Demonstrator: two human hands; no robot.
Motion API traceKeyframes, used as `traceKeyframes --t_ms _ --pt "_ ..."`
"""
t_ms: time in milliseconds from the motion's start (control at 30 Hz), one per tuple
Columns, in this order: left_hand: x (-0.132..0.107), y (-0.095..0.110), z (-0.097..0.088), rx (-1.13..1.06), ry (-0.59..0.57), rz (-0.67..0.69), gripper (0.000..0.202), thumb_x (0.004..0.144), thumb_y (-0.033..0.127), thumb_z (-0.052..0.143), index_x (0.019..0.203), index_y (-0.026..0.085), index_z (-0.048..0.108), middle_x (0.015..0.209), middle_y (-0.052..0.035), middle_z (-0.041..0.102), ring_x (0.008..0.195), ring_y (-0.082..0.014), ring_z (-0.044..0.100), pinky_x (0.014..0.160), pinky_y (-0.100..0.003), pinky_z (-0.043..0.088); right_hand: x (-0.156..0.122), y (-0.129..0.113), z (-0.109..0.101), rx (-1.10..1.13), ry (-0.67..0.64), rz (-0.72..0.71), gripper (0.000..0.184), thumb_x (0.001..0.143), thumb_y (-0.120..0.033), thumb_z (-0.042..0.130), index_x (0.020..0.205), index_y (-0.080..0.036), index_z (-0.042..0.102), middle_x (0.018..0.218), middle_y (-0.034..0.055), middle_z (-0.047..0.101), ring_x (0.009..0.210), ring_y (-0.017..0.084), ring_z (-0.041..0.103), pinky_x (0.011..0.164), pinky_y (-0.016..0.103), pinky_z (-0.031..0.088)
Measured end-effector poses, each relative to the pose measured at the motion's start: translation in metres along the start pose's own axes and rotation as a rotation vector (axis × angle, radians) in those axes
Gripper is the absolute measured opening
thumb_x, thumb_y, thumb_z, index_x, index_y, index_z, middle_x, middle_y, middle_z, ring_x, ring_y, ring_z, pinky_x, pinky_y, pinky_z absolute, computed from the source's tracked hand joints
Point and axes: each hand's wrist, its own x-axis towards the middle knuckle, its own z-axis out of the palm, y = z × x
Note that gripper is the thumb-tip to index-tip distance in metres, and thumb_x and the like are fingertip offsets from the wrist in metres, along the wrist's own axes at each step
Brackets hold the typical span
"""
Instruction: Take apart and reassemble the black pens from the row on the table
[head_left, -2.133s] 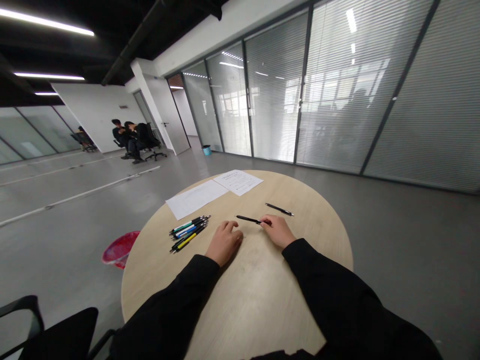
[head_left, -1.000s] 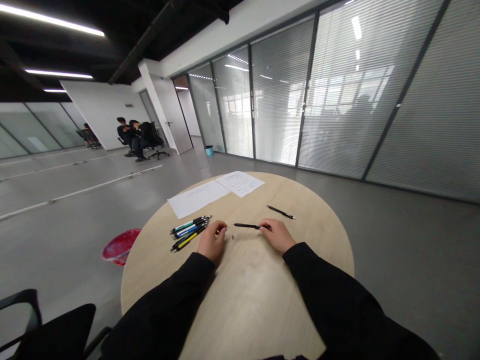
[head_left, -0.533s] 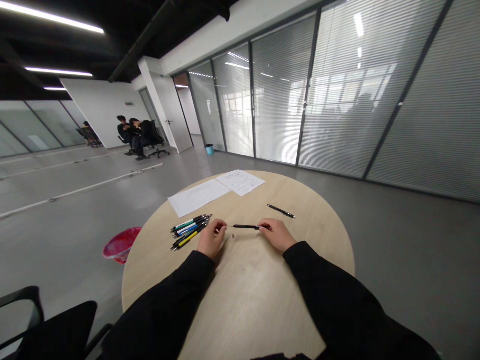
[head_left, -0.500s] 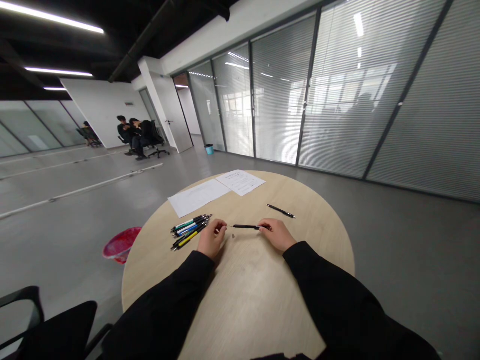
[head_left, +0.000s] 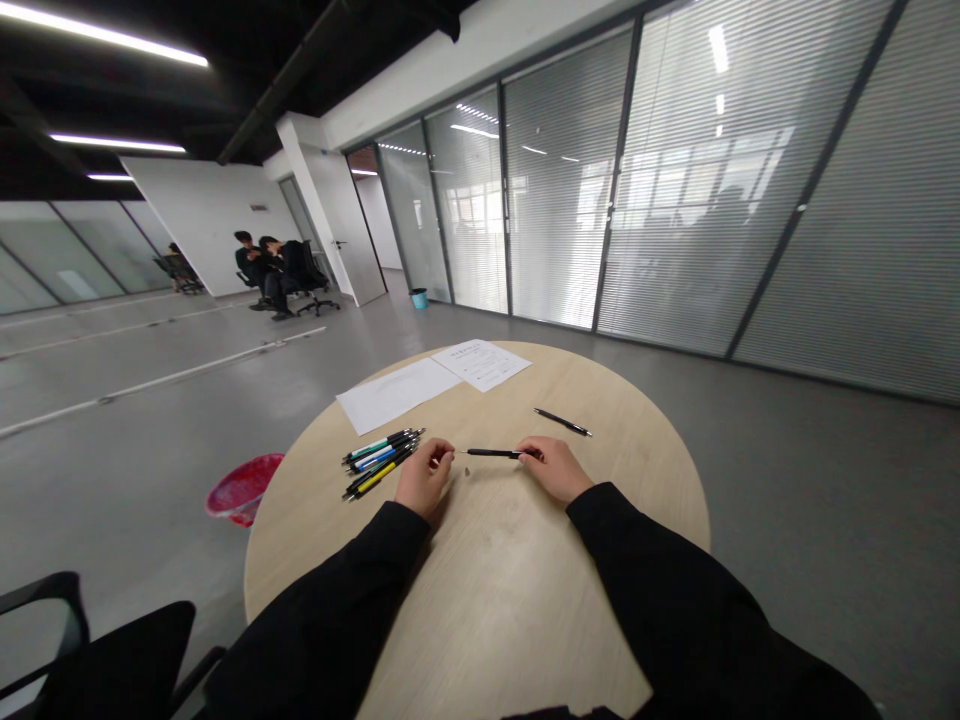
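My right hand (head_left: 553, 470) grips the rear end of a black pen (head_left: 491, 453), which lies level above the round wooden table (head_left: 510, 600). My left hand (head_left: 424, 478) has its fingertips pinched close to the pen's thin tip. Whether those fingers hold anything is too small to tell. A tiny pale speck (head_left: 466, 472) sits on the tabletop below the pen. Left of that hand lies a bunch of several pens (head_left: 379, 463) with coloured barrels. Another black pen (head_left: 562, 423) rests beyond my right hand.
Two white paper sheets (head_left: 481, 365) lie at the table's far edge. A red basin (head_left: 244, 488) stands on the floor left of the table, and a black chair (head_left: 105, 655) stands at lower left. Seated people (head_left: 274, 275) are far off by a white wall.
My left hand has risen from flat on the table and moved up to the pen's tip. The pen now sits level between both hands, and the view has tilted slightly.
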Motion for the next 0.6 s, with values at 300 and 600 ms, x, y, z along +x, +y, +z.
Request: traceKeyframes --t_ms 300,600 --pt "-0.0007 0.0092 -0.0016 -0.015 -0.038 0.007 0.015 0.084 0.03 0.052 0.085 0.019 0.062 0.08 -0.003 0.068 0.068 -0.0164 0.057 0.066 -0.03 0.047 0.0007 0.0021 0.003 0.01 -0.018 -0.013 0.014 0.083 -0.016 0.06 0.087 -0.02 0.073 0.084 0.0026 0.072 0.075 0.016 0.062 0.071 0.026 0.044" --pt "-0.0004 0.0084 -0.0016 -0.029 -0.058 0.01 0.015 0.084 0.029 0.052 0.084 0.019 0.062 0.076 -0.0019 0.066 0.066 -0.016 0.057 0.064 -0.028 0.045 -0.0006 -0.0014 0.0012 0.004 -0.015 -0.015 0.015 0.083 -0.016 0.06 0.086 -0.02 0.073 0.083 0.0025 0.072 0.075 0.016 0.062 0.07 0.026 0.043"
